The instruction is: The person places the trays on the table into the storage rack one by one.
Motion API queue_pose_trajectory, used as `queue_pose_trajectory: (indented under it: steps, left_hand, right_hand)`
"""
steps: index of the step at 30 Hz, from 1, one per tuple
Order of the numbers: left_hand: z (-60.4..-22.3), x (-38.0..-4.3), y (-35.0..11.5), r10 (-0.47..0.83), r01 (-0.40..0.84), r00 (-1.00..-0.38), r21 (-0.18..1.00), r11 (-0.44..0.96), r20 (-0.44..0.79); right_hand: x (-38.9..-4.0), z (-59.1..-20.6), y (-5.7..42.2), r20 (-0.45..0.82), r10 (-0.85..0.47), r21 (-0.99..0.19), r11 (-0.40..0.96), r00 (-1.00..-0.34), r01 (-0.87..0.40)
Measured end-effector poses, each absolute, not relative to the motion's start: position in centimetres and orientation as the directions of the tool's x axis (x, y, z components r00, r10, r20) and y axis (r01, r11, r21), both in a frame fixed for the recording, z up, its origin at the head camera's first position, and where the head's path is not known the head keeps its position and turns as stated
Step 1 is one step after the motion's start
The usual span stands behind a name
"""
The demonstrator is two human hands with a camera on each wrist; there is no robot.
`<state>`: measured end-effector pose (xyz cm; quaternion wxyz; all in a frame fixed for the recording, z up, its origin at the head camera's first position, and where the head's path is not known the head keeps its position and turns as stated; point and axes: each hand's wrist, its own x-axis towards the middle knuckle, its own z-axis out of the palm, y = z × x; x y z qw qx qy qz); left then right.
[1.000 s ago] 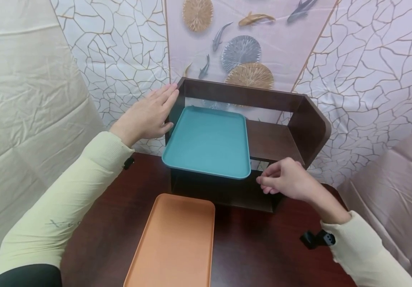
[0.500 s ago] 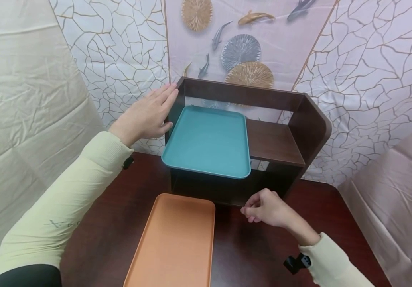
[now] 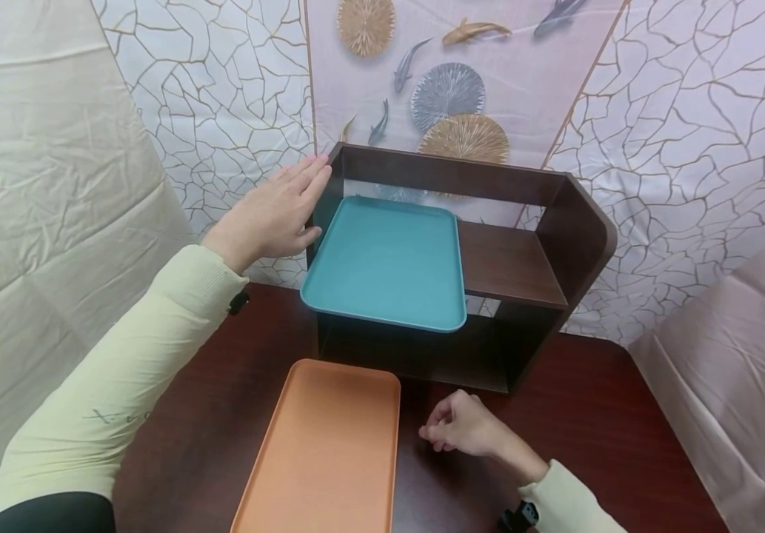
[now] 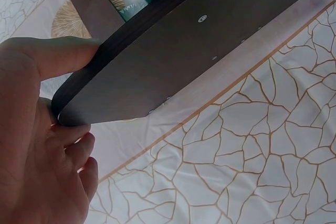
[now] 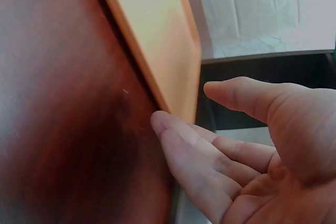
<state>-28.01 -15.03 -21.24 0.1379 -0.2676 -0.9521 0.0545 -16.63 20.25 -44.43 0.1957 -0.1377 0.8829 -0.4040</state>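
My left hand (image 3: 272,211) rests against the left side panel of a dark brown desktop shelf (image 3: 515,266), its fingers extended along the panel's top corner. The left wrist view shows the thumb at the edge of the side panel (image 4: 157,61). A teal tray (image 3: 385,263) lies on the upper board at the left, its near end sticking out past the front. Before the shelf lies a longer orange tray (image 3: 325,444) on the table. Just right of that tray is my right hand (image 3: 458,423), fingers loosely bent and nothing between thumb and fingers.
The dark red table (image 3: 589,429) runs under the shelf and the orange tray. Behind the shelf hangs a patterned cloth (image 3: 222,96), and pale drapes (image 3: 735,355) close in both sides. The shelf's lower compartment (image 3: 415,355) is dark.
My right hand has come down and left, from beside the teal tray's near corner to the orange tray's right side. My left hand and both trays stay where they were.
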Motion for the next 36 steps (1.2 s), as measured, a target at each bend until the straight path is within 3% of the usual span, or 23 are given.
queue_pose_trajectory:
  steps: [12, 29, 36]
  left_hand:
    - [-21.2, -28.2, -15.0, 0.533, 0.502, -0.812, -0.179, 0.846, 0.240]
    - [-21.2, -28.3, -15.0, 0.523, 0.498, -0.820, -0.160, 0.852, 0.232]
    - [-21.1, -28.2, -15.0, 0.520, 0.495, -0.825, -0.162, 0.854, 0.221]
  right_hand:
    - [-15.9, -48.1, 17.6, -0.265, -0.403, -0.793, 0.608, -0.876, -0.040]
    - [-15.9, -48.8, 14.3, -0.379, -0.338, -0.724, 0.688, -0.862, 0.048]
    - [-16.2, -49.0, 14.3, -0.419, -0.353, -0.784, 0.606, -0.836, 0.137]
